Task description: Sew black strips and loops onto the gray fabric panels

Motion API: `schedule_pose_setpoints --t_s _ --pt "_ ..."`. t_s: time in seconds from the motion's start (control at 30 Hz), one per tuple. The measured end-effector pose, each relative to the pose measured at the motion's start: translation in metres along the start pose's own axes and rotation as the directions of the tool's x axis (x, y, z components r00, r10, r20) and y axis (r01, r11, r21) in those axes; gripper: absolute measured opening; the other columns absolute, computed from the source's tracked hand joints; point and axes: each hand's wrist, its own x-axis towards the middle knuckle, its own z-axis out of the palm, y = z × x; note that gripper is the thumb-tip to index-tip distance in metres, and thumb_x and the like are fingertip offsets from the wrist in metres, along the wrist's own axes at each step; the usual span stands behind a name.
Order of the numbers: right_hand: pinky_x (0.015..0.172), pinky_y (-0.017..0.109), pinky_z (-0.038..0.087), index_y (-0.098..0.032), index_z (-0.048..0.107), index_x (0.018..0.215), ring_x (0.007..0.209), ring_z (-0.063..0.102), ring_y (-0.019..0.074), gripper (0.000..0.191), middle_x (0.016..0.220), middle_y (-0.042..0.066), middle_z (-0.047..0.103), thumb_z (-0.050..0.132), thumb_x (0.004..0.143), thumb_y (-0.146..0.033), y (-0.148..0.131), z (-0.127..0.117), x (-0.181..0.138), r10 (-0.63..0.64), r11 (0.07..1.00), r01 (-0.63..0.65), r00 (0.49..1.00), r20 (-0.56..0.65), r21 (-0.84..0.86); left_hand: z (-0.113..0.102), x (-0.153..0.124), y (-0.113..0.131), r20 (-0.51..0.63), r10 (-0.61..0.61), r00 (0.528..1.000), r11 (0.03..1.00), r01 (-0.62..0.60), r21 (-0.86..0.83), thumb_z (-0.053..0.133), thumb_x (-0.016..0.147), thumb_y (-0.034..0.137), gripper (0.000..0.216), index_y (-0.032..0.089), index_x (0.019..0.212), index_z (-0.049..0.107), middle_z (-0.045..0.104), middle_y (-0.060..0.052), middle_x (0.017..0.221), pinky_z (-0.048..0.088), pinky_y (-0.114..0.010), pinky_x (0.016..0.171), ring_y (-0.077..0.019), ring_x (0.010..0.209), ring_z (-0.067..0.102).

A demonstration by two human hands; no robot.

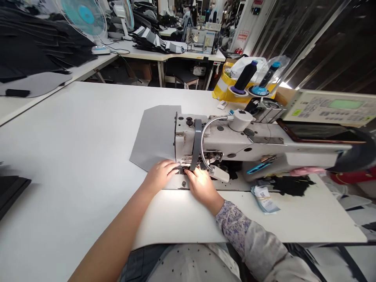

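A grey sewing machine point(223, 135) stands on the white table, its head in front of me. My left hand point(160, 175) lies left of the needle area, fingers stretched out towards the machine's bed. Beside that hand and behind the machine head is a flat grey panel point(155, 131) with angled corners. Under the lamp's light, my right hand point(203, 187) is at the needle area, fingers bent and pressed down. A small dark piece seems to be between the fingertips, but I cannot make it out. The machine head partly hides the needle.
A stack of labels point(264, 199) and black scraps point(293, 185) lie to the right. Two thread cones point(246, 77) stand behind the machine, by a control panel point(331, 105). Black pieces point(13, 192) sit at the left edge. A fan point(85, 15) stands on another table.
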Motion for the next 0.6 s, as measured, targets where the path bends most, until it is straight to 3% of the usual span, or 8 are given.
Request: schedule_pose_setpoints --t_s 0.13,0.2,0.27,0.43,0.53,0.6 --pt "0.088 0.035 0.044 -0.014 0.061 0.118 0.097 0.057 0.0220 0.036 0.109 0.011 0.063 0.044 0.086 -0.010 0.004 -0.001 0.000 -0.036 0.998 0.040 0.996 -0.082 0.050 -0.025 -0.018 -0.025 -0.115 -0.230 0.966 0.953 0.247 0.174 0.042 0.094 0.038 0.032 0.020 0.104 0.066 0.067 -0.010 0.105 0.046 -0.040 0.091 -0.0250 0.100 0.059" --pt "0.087 0.034 0.044 -0.013 0.062 0.113 0.094 0.057 0.0212 0.030 0.103 0.011 0.064 0.044 0.089 -0.012 0.005 -0.001 0.000 -0.062 0.995 0.071 0.989 -0.137 0.063 -0.037 -0.036 -0.027 -0.080 -0.257 0.963 0.931 0.269 0.245 0.041 0.094 0.037 0.032 0.020 0.101 0.067 0.067 -0.010 0.100 0.047 -0.040 0.086 -0.0253 0.092 0.060" --pt "0.086 0.034 0.043 -0.014 0.064 0.106 0.093 0.056 0.0205 0.025 0.098 0.010 0.064 0.044 0.092 -0.016 0.004 -0.003 -0.002 -0.078 0.994 0.091 0.981 -0.179 0.066 -0.046 -0.060 -0.012 0.024 -0.256 0.966 0.935 0.241 0.259 0.040 0.095 0.037 0.032 0.020 0.100 0.067 0.066 -0.009 0.097 0.048 -0.037 0.079 -0.0240 0.086 0.061" --pt "0.078 0.031 0.041 -0.016 0.064 0.078 0.081 0.056 0.0189 0.027 0.081 0.006 0.062 0.049 0.094 -0.031 -0.010 -0.011 -0.012 0.009 0.998 0.002 0.984 -0.178 0.059 -0.048 -0.111 0.058 0.269 -0.210 0.940 0.974 0.177 0.140 0.039 0.097 0.035 0.029 0.021 0.102 0.064 0.066 -0.004 0.091 0.045 -0.030 0.067 -0.0189 0.079 0.063" --pt "0.068 0.028 0.039 -0.018 0.060 0.067 0.069 0.055 0.0166 0.031 0.067 0.003 0.059 0.056 0.090 -0.038 -0.020 -0.012 -0.014 0.050 0.998 -0.046 0.995 -0.091 0.044 -0.036 -0.105 0.083 0.287 -0.105 0.952 0.989 0.071 0.127 0.038 0.097 0.033 0.029 0.021 0.092 0.064 0.064 -0.004 0.084 0.046 -0.031 0.070 -0.0201 0.081 0.061" --pt "0.064 0.028 0.037 -0.017 0.060 0.065 0.065 0.055 0.0157 0.028 0.064 0.003 0.060 0.055 0.089 -0.031 -0.024 -0.012 -0.013 0.038 0.999 -0.038 0.999 -0.038 0.005 -0.025 -0.086 0.085 0.218 -0.059 0.974 0.987 0.024 0.161 0.039 0.096 0.029 0.027 0.020 0.092 0.064 0.064 -0.005 0.086 0.046 -0.033 0.075 -0.0209 0.083 0.059"
